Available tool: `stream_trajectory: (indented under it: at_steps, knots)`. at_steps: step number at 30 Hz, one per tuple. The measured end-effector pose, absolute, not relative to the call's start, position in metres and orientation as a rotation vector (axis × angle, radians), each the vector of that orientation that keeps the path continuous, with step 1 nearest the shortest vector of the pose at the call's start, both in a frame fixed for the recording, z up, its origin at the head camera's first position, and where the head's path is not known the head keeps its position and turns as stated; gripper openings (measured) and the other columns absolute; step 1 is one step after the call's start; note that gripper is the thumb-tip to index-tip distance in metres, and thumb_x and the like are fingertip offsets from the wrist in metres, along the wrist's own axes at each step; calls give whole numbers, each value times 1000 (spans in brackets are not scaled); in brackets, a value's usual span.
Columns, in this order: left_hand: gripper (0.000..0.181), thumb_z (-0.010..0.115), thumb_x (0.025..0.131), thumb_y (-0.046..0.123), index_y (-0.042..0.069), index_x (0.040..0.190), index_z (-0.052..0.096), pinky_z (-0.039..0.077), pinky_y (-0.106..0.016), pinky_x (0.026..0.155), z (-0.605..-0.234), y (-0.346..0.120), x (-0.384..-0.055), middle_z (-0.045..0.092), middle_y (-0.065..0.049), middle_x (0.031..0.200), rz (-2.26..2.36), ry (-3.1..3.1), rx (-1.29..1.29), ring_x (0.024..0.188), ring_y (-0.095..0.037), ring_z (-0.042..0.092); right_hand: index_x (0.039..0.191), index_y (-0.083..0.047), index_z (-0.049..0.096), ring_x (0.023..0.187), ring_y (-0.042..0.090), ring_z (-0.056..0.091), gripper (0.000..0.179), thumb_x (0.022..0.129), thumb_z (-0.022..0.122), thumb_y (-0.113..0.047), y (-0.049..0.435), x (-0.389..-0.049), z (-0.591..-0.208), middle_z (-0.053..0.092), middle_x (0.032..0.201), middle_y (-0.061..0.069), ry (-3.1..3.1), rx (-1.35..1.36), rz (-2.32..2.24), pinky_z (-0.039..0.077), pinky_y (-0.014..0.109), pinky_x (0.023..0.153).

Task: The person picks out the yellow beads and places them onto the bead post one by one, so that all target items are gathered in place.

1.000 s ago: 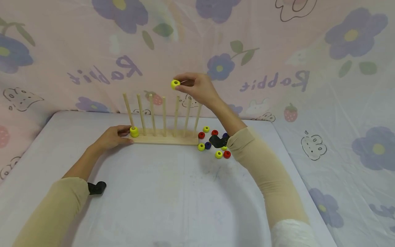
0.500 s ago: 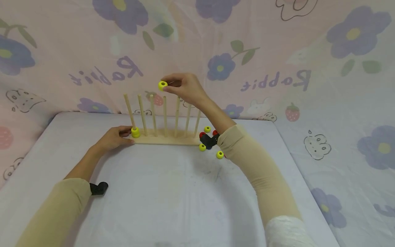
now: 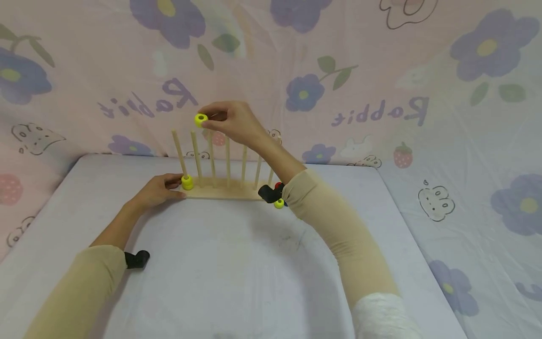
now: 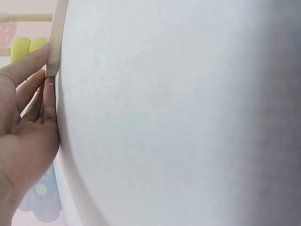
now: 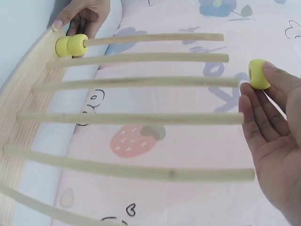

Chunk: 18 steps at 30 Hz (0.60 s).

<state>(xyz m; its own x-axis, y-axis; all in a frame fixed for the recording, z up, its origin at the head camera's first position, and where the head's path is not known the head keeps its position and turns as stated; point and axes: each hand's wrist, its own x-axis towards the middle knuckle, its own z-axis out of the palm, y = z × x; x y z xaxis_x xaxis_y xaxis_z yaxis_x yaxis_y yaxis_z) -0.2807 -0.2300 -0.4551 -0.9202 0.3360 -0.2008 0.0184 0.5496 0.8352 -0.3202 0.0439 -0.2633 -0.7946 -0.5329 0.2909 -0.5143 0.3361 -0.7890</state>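
A pale wooden peg board with a row of several upright pegs stands toward the back of the table. Two yellow beads are stacked at the foot of its leftmost peg. My left hand grips the board's left end, thumb on one side and fingers on the other, close beside those beads. Between thumb and fingertips, my right hand pinches another yellow bead, held above the tops of the pegs toward the left. The hole of this bead shows in the right wrist view, apart from the peg ends.
A yellow bead and a red bead lie at the board's right end, partly covered by the right arm and its black wrist mount. A flower-printed cloth hangs behind the white table.
My right hand has moved left above the pegs with the yellow bead. Its forearm now hides most of the loose beads on the right. The left hand stays at the board's end.
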Motion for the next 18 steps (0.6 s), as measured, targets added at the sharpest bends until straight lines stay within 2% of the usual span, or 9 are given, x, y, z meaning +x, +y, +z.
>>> stream_trajectory:
  at_steps: [18]
  knots:
    - [80, 74, 91, 22, -2, 153, 30, 31, -52, 117, -452, -230, -281, 35, -26, 154, 1303, 2447, 293, 140, -42, 36, 117, -8, 72, 90, 1, 68, 29, 89, 75, -15, 7, -323, -267, 75, 105, 0, 2546, -996, -1444, 52, 12, 84]
